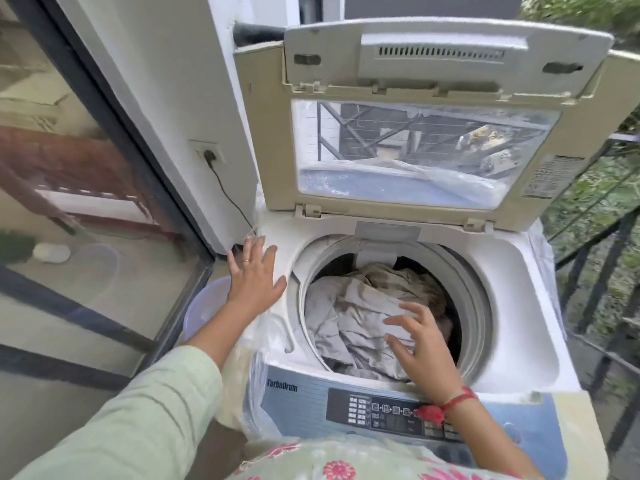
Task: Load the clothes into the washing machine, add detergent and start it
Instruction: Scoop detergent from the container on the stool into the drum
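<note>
A top-loading washing machine (pixel 512 306) stands in front of me with its lid (pixel 429 64) raised upright. Pale grey and beige clothes (pixel 349 306) fill the drum. My right hand (pixel 420 344) reaches into the drum from the front, fingers spread and slightly bent over the cloth, holding nothing. My left hand (pixel 254 277) rests flat with fingers spread on the machine's top at the left rim of the drum. The control panel (pixel 381 408) runs along the front edge, partly hidden by my right wrist.
A pale plastic tub (pixel 204 303) sits on the floor left of the machine, half hidden by my left arm. A glass sliding door (pixel 86 202) is on the left. A plug and cable (pixel 211 157) hang on the wall. Black railings (pixel 606 271) stand to the right.
</note>
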Action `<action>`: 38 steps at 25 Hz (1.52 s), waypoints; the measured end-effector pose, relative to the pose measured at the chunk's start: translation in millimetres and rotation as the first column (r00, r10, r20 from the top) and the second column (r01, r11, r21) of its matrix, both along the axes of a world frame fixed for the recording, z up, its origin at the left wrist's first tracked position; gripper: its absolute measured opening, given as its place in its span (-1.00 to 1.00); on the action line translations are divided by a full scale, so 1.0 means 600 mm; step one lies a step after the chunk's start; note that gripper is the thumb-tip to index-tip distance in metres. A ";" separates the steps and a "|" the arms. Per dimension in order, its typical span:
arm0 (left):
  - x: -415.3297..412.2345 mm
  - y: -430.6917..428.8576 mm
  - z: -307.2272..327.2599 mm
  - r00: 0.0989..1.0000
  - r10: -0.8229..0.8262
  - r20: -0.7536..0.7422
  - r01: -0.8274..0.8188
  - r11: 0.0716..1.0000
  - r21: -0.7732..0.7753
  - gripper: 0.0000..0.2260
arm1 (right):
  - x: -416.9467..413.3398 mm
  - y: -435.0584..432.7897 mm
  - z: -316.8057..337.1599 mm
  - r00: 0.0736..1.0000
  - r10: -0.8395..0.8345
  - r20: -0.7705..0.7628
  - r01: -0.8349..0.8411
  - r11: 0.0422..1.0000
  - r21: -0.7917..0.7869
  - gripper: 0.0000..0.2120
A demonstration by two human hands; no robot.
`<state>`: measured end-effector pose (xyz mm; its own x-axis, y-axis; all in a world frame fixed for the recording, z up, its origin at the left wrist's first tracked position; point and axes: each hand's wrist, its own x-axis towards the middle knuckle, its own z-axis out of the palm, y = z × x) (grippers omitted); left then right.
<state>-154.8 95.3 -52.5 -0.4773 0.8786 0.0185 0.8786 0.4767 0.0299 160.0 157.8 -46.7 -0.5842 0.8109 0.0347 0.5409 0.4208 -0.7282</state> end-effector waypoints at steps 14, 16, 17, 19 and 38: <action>0.001 0.007 -0.022 1.000 0.003 0.014 -0.003 1.000 -0.019 -0.29 | -0.198 0.206 -0.020 0.649 -0.757 -0.078 -0.063 0.049 -0.997 -0.48; 0.000 0.006 -0.026 1.000 0.005 0.001 -0.005 1.000 -0.022 -0.29 | -0.211 0.232 -0.009 0.442 -0.893 -0.080 -0.195 -0.009 -0.981 -0.46; 0.000 0.007 -0.027 1.000 0.004 -0.001 -0.004 1.000 -0.020 -0.29 | -0.215 0.240 -0.002 0.359 -0.929 -0.084 -0.257 -0.012 -0.966 -0.45; 0.000 0.007 -0.027 1.000 0.003 0.003 -0.003 1.000 -0.012 -0.29 | -0.218 0.247 0.008 0.246 -0.966 -0.075 -0.352 -0.017 -0.936 -0.44; -0.002 0.003 -0.034 1.000 -0.025 0.010 0.025 1.000 0.007 -0.29 | -0.182 0.186 -0.013 0.462 -0.885 -0.059 -0.145 -0.010 -0.989 -0.35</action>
